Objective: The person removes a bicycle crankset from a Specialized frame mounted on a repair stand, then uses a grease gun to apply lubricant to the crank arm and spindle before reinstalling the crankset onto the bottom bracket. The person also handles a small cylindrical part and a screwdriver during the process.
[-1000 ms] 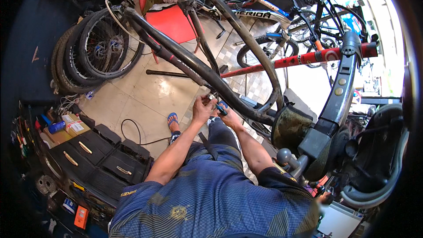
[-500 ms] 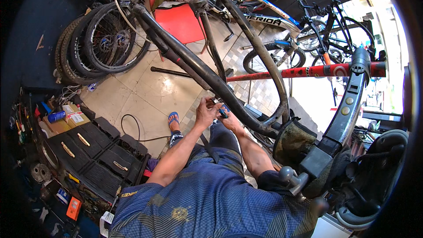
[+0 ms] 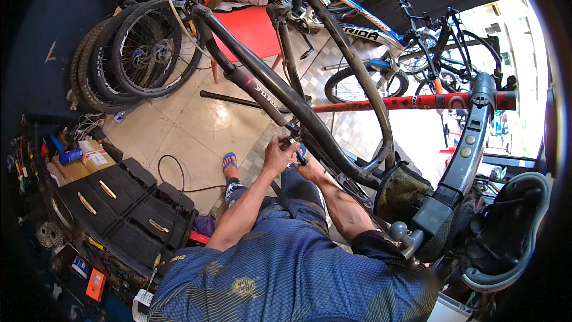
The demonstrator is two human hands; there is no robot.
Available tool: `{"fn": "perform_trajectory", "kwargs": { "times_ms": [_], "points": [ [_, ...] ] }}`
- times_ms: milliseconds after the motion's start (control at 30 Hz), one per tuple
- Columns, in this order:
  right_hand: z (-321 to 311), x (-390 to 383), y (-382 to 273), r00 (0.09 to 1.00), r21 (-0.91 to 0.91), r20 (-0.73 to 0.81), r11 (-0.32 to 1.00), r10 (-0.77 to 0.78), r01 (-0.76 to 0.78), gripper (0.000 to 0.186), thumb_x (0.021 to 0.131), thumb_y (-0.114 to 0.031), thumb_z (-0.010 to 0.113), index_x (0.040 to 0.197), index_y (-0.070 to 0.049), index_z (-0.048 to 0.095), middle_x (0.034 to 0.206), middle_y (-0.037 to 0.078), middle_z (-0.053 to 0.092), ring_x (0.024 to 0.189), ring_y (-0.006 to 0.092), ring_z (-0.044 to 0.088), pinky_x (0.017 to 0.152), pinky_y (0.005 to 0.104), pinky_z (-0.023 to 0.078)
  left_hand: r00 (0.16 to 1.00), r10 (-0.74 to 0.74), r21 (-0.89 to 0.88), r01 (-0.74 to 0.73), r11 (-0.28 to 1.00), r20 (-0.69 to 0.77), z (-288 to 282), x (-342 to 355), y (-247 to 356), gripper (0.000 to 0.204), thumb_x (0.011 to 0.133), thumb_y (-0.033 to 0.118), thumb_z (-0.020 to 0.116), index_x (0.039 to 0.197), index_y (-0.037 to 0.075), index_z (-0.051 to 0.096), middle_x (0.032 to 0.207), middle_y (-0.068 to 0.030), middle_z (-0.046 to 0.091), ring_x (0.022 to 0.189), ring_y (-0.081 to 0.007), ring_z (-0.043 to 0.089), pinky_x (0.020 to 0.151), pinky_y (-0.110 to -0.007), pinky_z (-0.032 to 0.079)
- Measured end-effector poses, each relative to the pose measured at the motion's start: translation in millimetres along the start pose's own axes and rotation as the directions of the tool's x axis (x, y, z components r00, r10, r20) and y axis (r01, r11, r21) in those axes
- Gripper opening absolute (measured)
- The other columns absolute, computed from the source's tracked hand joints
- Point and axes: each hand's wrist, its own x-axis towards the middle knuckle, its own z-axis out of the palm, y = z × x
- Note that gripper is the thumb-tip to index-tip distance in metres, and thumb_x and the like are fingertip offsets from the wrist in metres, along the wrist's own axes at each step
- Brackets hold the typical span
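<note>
A person looks down at two bare hands that meet under a big black bike frame (image 3: 310, 119). The frame hangs upside down in a red repair stand (image 3: 411, 102), and its dark tubes run from the top left to the lower right.

The left hand (image 3: 277, 154) is curled up, with the fingers closed around a small dark part (image 3: 296, 146) at the bottom tube of the frame. The right hand (image 3: 310, 170) is just beside it, lower and a bit to the right. Its fingers are bent close to the same spot. It is too small to see if this hand holds a tool or only touches the part. The two hands touch or almost touch each other.

The person wears a blue patterned shirt (image 3: 280, 274). One foot in a blue sandal (image 3: 229, 164) stands on the pale tiled floor (image 3: 190, 125).

To the left, a stack of bike wheels (image 3: 134, 53) leans by the dark wall. Below them is a black tool case (image 3: 119, 203) with drawers, and some small boxes (image 3: 80, 161) sit near it. A black cable (image 3: 173, 173) lies curled on the floor. A red chair (image 3: 250, 27) stands behind the frame. More bikes (image 3: 381, 42) are parked at the top right. A black saddle (image 3: 506, 226) sits at the right edge, close to the stand clamp.
</note>
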Motion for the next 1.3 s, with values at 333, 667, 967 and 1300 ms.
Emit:
{"fn": "perform_trajectory", "kwargs": {
  "times_ms": [333,667,967,1300],
  "points": [
    [-70,-43,-132,0.932,-0.015,0.217,0.956,0.290,-0.294,0.045,0.088,-0.006,0.052,0.131,-0.012,0.060,0.124,0.016,0.063,0.122,0.0314,0.056,0.114,0.0408,0.038,0.993,-0.093,-0.061,0.097,0.993,0.066,-5,-8,32,0.049,0.089,0.028,0.082,0.114,-0.004,0.055,0.092,-0.0120,0.074,0.072,-0.0155,0.070,0.061,-0.030,0.057],
    [-55,-40,-98,0.913,-0.121,0.108,0.917,0.393,-0.381,0.051,0.080,-0.042,0.072,0.091,0.008,0.069,0.088,0.030,0.070,0.086,0.0378,0.071,0.080,0.0461,0.054,0.982,-0.163,-0.079,0.171,0.982,0.090,-5,-3,28,0.050,0.089,0.030,0.082,0.113,-0.003,0.054,0.088,-0.0105,0.071,0.070,-0.0139,0.067,0.060,-0.028,0.055],
    [-49,-34,-75,0.937,-0.145,0.100,0.936,0.336,-0.320,0.053,0.079,-0.043,0.073,0.091,0.008,0.069,0.085,0.027,0.070,0.083,0.0350,0.072,0.074,0.0463,0.055,0.975,-0.157,-0.037,0.165,0.986,0.155,-8,-3,33,0.049,0.094,0.022,0.077,0.118,-0.010,0.049,0.096,-0.0172,0.072,0.078,-0.0170,0.071,0.065,-0.030,0.062],
    [-40,-37,-59,0.858,-0.333,0.086,0.826,0.506,-0.454,0.054,0.080,-0.046,0.074,0.092,0.007,0.071,0.084,0.023,0.071,0.084,0.0310,0.073,0.074,0.0452,0.054,0.963,-0.200,-0.117,0.223,0.968,0.182,-12,-7,41,0.044,0.095,0.023,0.076,0.114,-0.007,0.051,0.098,-0.0165,0.071,0.082,-0.0213,0.074,0.066,-0.032,0.063]
  ]
}}
